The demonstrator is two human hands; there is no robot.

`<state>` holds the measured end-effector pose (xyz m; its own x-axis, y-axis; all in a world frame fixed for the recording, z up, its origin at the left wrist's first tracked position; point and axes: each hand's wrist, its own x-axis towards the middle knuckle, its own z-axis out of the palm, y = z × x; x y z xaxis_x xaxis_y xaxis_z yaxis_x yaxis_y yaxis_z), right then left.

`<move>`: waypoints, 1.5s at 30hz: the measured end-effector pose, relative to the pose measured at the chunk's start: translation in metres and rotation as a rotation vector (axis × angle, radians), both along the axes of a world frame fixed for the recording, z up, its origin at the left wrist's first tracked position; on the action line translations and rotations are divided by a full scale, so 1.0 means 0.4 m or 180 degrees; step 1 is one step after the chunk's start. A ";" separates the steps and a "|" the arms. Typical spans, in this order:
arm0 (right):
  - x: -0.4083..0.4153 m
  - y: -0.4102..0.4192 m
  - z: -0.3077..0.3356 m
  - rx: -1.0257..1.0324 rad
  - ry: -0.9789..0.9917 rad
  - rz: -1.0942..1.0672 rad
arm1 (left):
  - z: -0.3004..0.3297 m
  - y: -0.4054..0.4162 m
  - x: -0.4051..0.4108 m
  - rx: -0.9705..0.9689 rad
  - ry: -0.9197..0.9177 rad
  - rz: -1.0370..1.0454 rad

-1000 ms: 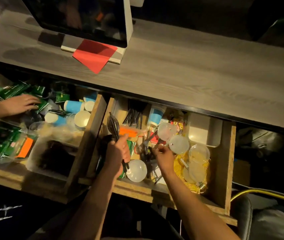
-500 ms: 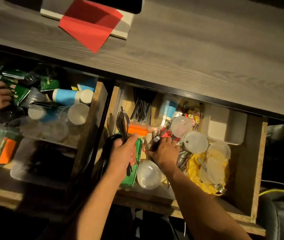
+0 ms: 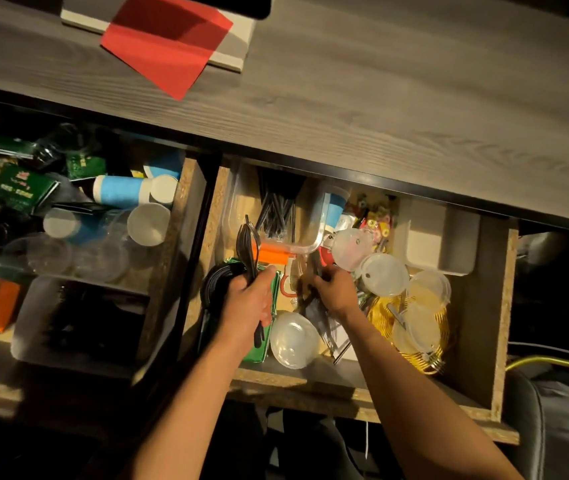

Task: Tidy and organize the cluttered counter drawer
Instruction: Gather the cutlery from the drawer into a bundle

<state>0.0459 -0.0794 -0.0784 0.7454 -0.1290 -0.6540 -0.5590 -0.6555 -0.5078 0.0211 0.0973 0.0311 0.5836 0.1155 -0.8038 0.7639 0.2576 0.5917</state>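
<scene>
- In the open wooden drawer [image 3: 480, 306], the left hand [image 3: 248, 303] is gripping a bundle of black plastic cutlery [image 3: 249, 247], fingers wrapped tight.
- The right hand [image 3: 335, 291] is curling into loose dark utensils [image 3: 314, 306]; its exact hold is hidden.
- Pinching one piece by the handle, clear of the round translucent lids [image 3: 383, 273], seems wise.
- Adding it aligned should be keeping the bundle neat.

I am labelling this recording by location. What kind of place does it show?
Probably a service counter in a café or takeaway shop: the open drawer holds black plastic cutlery, paper cups and clear lids.
</scene>
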 end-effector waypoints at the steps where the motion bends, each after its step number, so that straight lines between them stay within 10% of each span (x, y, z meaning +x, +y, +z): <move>1: 0.004 -0.010 0.013 0.0136 -0.0024 -0.0170 | -0.002 -0.002 -0.001 0.0019 0.0023 -0.0035; 12: -0.042 -0.074 0.228 0.1204 0.0186 -0.1622 | 0.033 -0.089 -0.017 -0.0120 -0.0170 -0.0230; 19: -0.056 -0.060 0.378 0.3111 -0.0232 -0.2552 | 0.078 -0.160 -0.025 -0.0294 -0.0004 -0.0545; 25: -0.067 -0.036 0.397 0.1899 -0.0621 -0.1714 | 0.115 -0.194 -0.035 -0.0567 0.0117 -0.0761; 35: -0.034 -0.117 0.435 0.2896 -0.0062 -0.2241 | 0.152 -0.160 -0.071 -0.1451 -0.0146 -0.1393; 45: -0.037 -0.090 0.394 0.1335 -0.1028 -0.1818 | 0.168 -0.176 -0.072 -0.1057 -0.0139 -0.1478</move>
<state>0.0311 -0.1155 0.0792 0.7998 -0.3400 -0.4947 -0.5343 -0.0275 -0.8448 -0.0076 0.0267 0.0983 0.5465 -0.4156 -0.7271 0.8179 0.0784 0.5699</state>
